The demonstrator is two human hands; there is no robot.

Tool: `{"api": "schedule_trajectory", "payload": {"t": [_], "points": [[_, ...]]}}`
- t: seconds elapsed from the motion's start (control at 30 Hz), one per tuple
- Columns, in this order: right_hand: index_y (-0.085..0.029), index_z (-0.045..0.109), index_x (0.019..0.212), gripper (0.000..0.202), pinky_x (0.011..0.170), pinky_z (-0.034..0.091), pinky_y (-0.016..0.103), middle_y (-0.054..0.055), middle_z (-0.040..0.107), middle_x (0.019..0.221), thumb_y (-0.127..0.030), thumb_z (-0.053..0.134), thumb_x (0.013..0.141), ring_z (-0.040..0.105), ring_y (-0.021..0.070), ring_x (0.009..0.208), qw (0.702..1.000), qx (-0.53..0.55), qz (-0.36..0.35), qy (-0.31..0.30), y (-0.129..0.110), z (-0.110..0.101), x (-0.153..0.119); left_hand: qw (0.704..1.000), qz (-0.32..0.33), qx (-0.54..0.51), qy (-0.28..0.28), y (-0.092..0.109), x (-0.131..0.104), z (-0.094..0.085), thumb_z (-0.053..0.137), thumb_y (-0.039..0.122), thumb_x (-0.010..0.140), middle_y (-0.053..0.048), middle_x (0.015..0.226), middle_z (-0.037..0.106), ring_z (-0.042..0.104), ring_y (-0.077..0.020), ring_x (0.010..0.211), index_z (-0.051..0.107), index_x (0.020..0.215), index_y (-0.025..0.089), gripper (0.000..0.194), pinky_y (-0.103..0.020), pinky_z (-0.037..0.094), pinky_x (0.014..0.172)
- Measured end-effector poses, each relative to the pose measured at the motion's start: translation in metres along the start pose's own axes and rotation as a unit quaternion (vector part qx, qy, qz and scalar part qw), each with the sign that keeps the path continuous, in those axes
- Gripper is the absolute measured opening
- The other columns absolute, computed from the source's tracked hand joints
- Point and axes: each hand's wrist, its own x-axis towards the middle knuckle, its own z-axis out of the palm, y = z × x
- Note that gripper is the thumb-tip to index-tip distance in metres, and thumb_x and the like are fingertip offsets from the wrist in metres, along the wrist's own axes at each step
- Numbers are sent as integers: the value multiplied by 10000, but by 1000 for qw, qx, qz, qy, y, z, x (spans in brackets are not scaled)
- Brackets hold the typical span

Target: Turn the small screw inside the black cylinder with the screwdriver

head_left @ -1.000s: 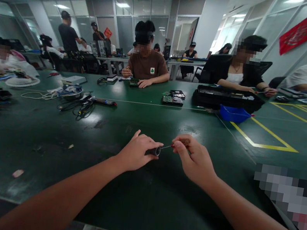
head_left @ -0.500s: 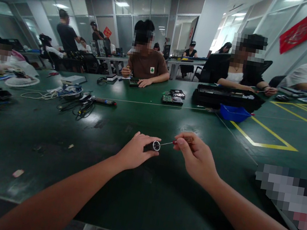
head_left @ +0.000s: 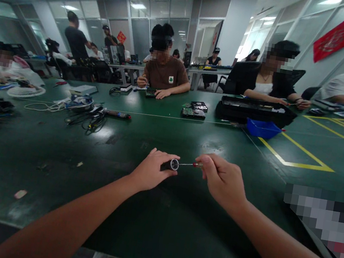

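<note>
Between thumb and fingers my left hand [head_left: 150, 171] grips a short black cylinder [head_left: 167, 165] with a silver ring round its open end. That end faces right and toward me. My right hand [head_left: 225, 177] is closed round the handle of a small screwdriver [head_left: 198, 165], which has a red collar and a thin metal shaft. The shaft points left, and its tip is at the cylinder's ringed end; I cannot tell how far inside it reaches. Both hands are just above the green table [head_left: 142, 229].
Bundled cables [head_left: 91, 117] lie at the left, beside a white basket [head_left: 26, 91]. Across the table are hard drives [head_left: 193, 112], a long black casing [head_left: 256, 111] and a blue bin [head_left: 263, 128]. Co-workers sit opposite. A blurred-out object [head_left: 324, 225] is at the right edge.
My right hand has rolled, its back now turned more upward, and the screwdriver has turned to lie more level. My left hand keeps its hold on the cylinder.
</note>
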Motion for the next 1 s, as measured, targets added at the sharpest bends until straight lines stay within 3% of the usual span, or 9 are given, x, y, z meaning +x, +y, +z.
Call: {"api": "schedule_trajectory", "payload": {"t": [0.2, 0.37, 0.5, 0.6, 0.73, 0.87, 0.93, 1.0], "points": [[-156, 620, 1102, 261, 536, 387, 281, 25, 686, 737, -276, 417, 989, 564, 145, 534, 999, -27, -9, -27, -3, 0, 2, 1000, 4, -1, -11, -2, 0, 2, 727, 300, 854, -21, 1129, 701, 591, -240, 1098, 639, 1256, 288, 411, -545, 257, 1140], [-178, 583, 1060, 237, 545, 371, 292, 3, 642, 682, -302, 392, 994, 543, 155, 532, 997, -8, 11, -71, -4, -3, 2, 1000, 5, 1, -15, -4, 0, 3, 720, 302, 860, -20, 1113, 701, 589, -237, 1086, 637, 1259, 291, 408, -555, 243, 1141], [-204, 523, 1118, 205, 552, 384, 297, 9, 673, 750, -324, 417, 990, 557, 159, 553, 997, 40, 47, -56, -2, 0, 0, 1000, 11, 5, -9, -4, 0, 4, 710, 316, 867, -20, 1113, 701, 588, -243, 1084, 638, 1262, 293, 402, -549, 272, 1129], [-219, 510, 1097, 173, 630, 444, 310, 19, 655, 819, -314, 496, 953, 613, 177, 688, 992, 104, 59, -32, 2, 4, -1, 1000, 2, 10, -3, -2, -1, 2, 702, 330, 872, -31, 1126, 702, 593, -245, 1064, 632, 1275, 281, 412, -533, 323, 1106], [-211, 595, 938, 207, 706, 484, 337, 33, 637, 823, -412, 550, 930, 615, 185, 755, 964, 225, 142, -11, 10, 10, 5, 999, 29, 33, -14, 1, 0, -2, 704, 309, 869, -34, 1162, 697, 596, -241, 1089, 626, 1279, 282, 418, -554, 288, 1140], [-208, 591, 825, 303, 635, 492, 340, -5, 558, 697, -496, 546, 906, 538, 149, 597, 876, 393, 277, 17, 21, 18, 12, 993, 79, 79, -28, 0, 1, -4, 660, 248, 898, -24, 1207, 681, 575, -233, 1157, 616, 1289, 313, 399, -602, 147, 1190], [-209, 596, 831, 291, 640, 496, 334, 0, 573, 722, -492, 573, 897, 554, 152, 628, 868, 404, 288, 37, 26, 21, 12, 996, 53, 75, -20, -2, 1, -3, 674, 276, 891, -31, 1205, 683, 580, -240, 1146, 612, 1295, 304, 409, -610, 187, 1177], [-214, 604, 865, 278, 666, 501, 333, 9, 599, 767, -485, 567, 914, 580, 162, 685, 886, 380, 260, 55, 27, 21, 11, 997, 33, 63, -23, -3, 2, -2, 694, 316, 880, -32, 1200, 686, 584, -245, 1142, 609, 1298, 301, 427, -609, 221, 1164]]}}
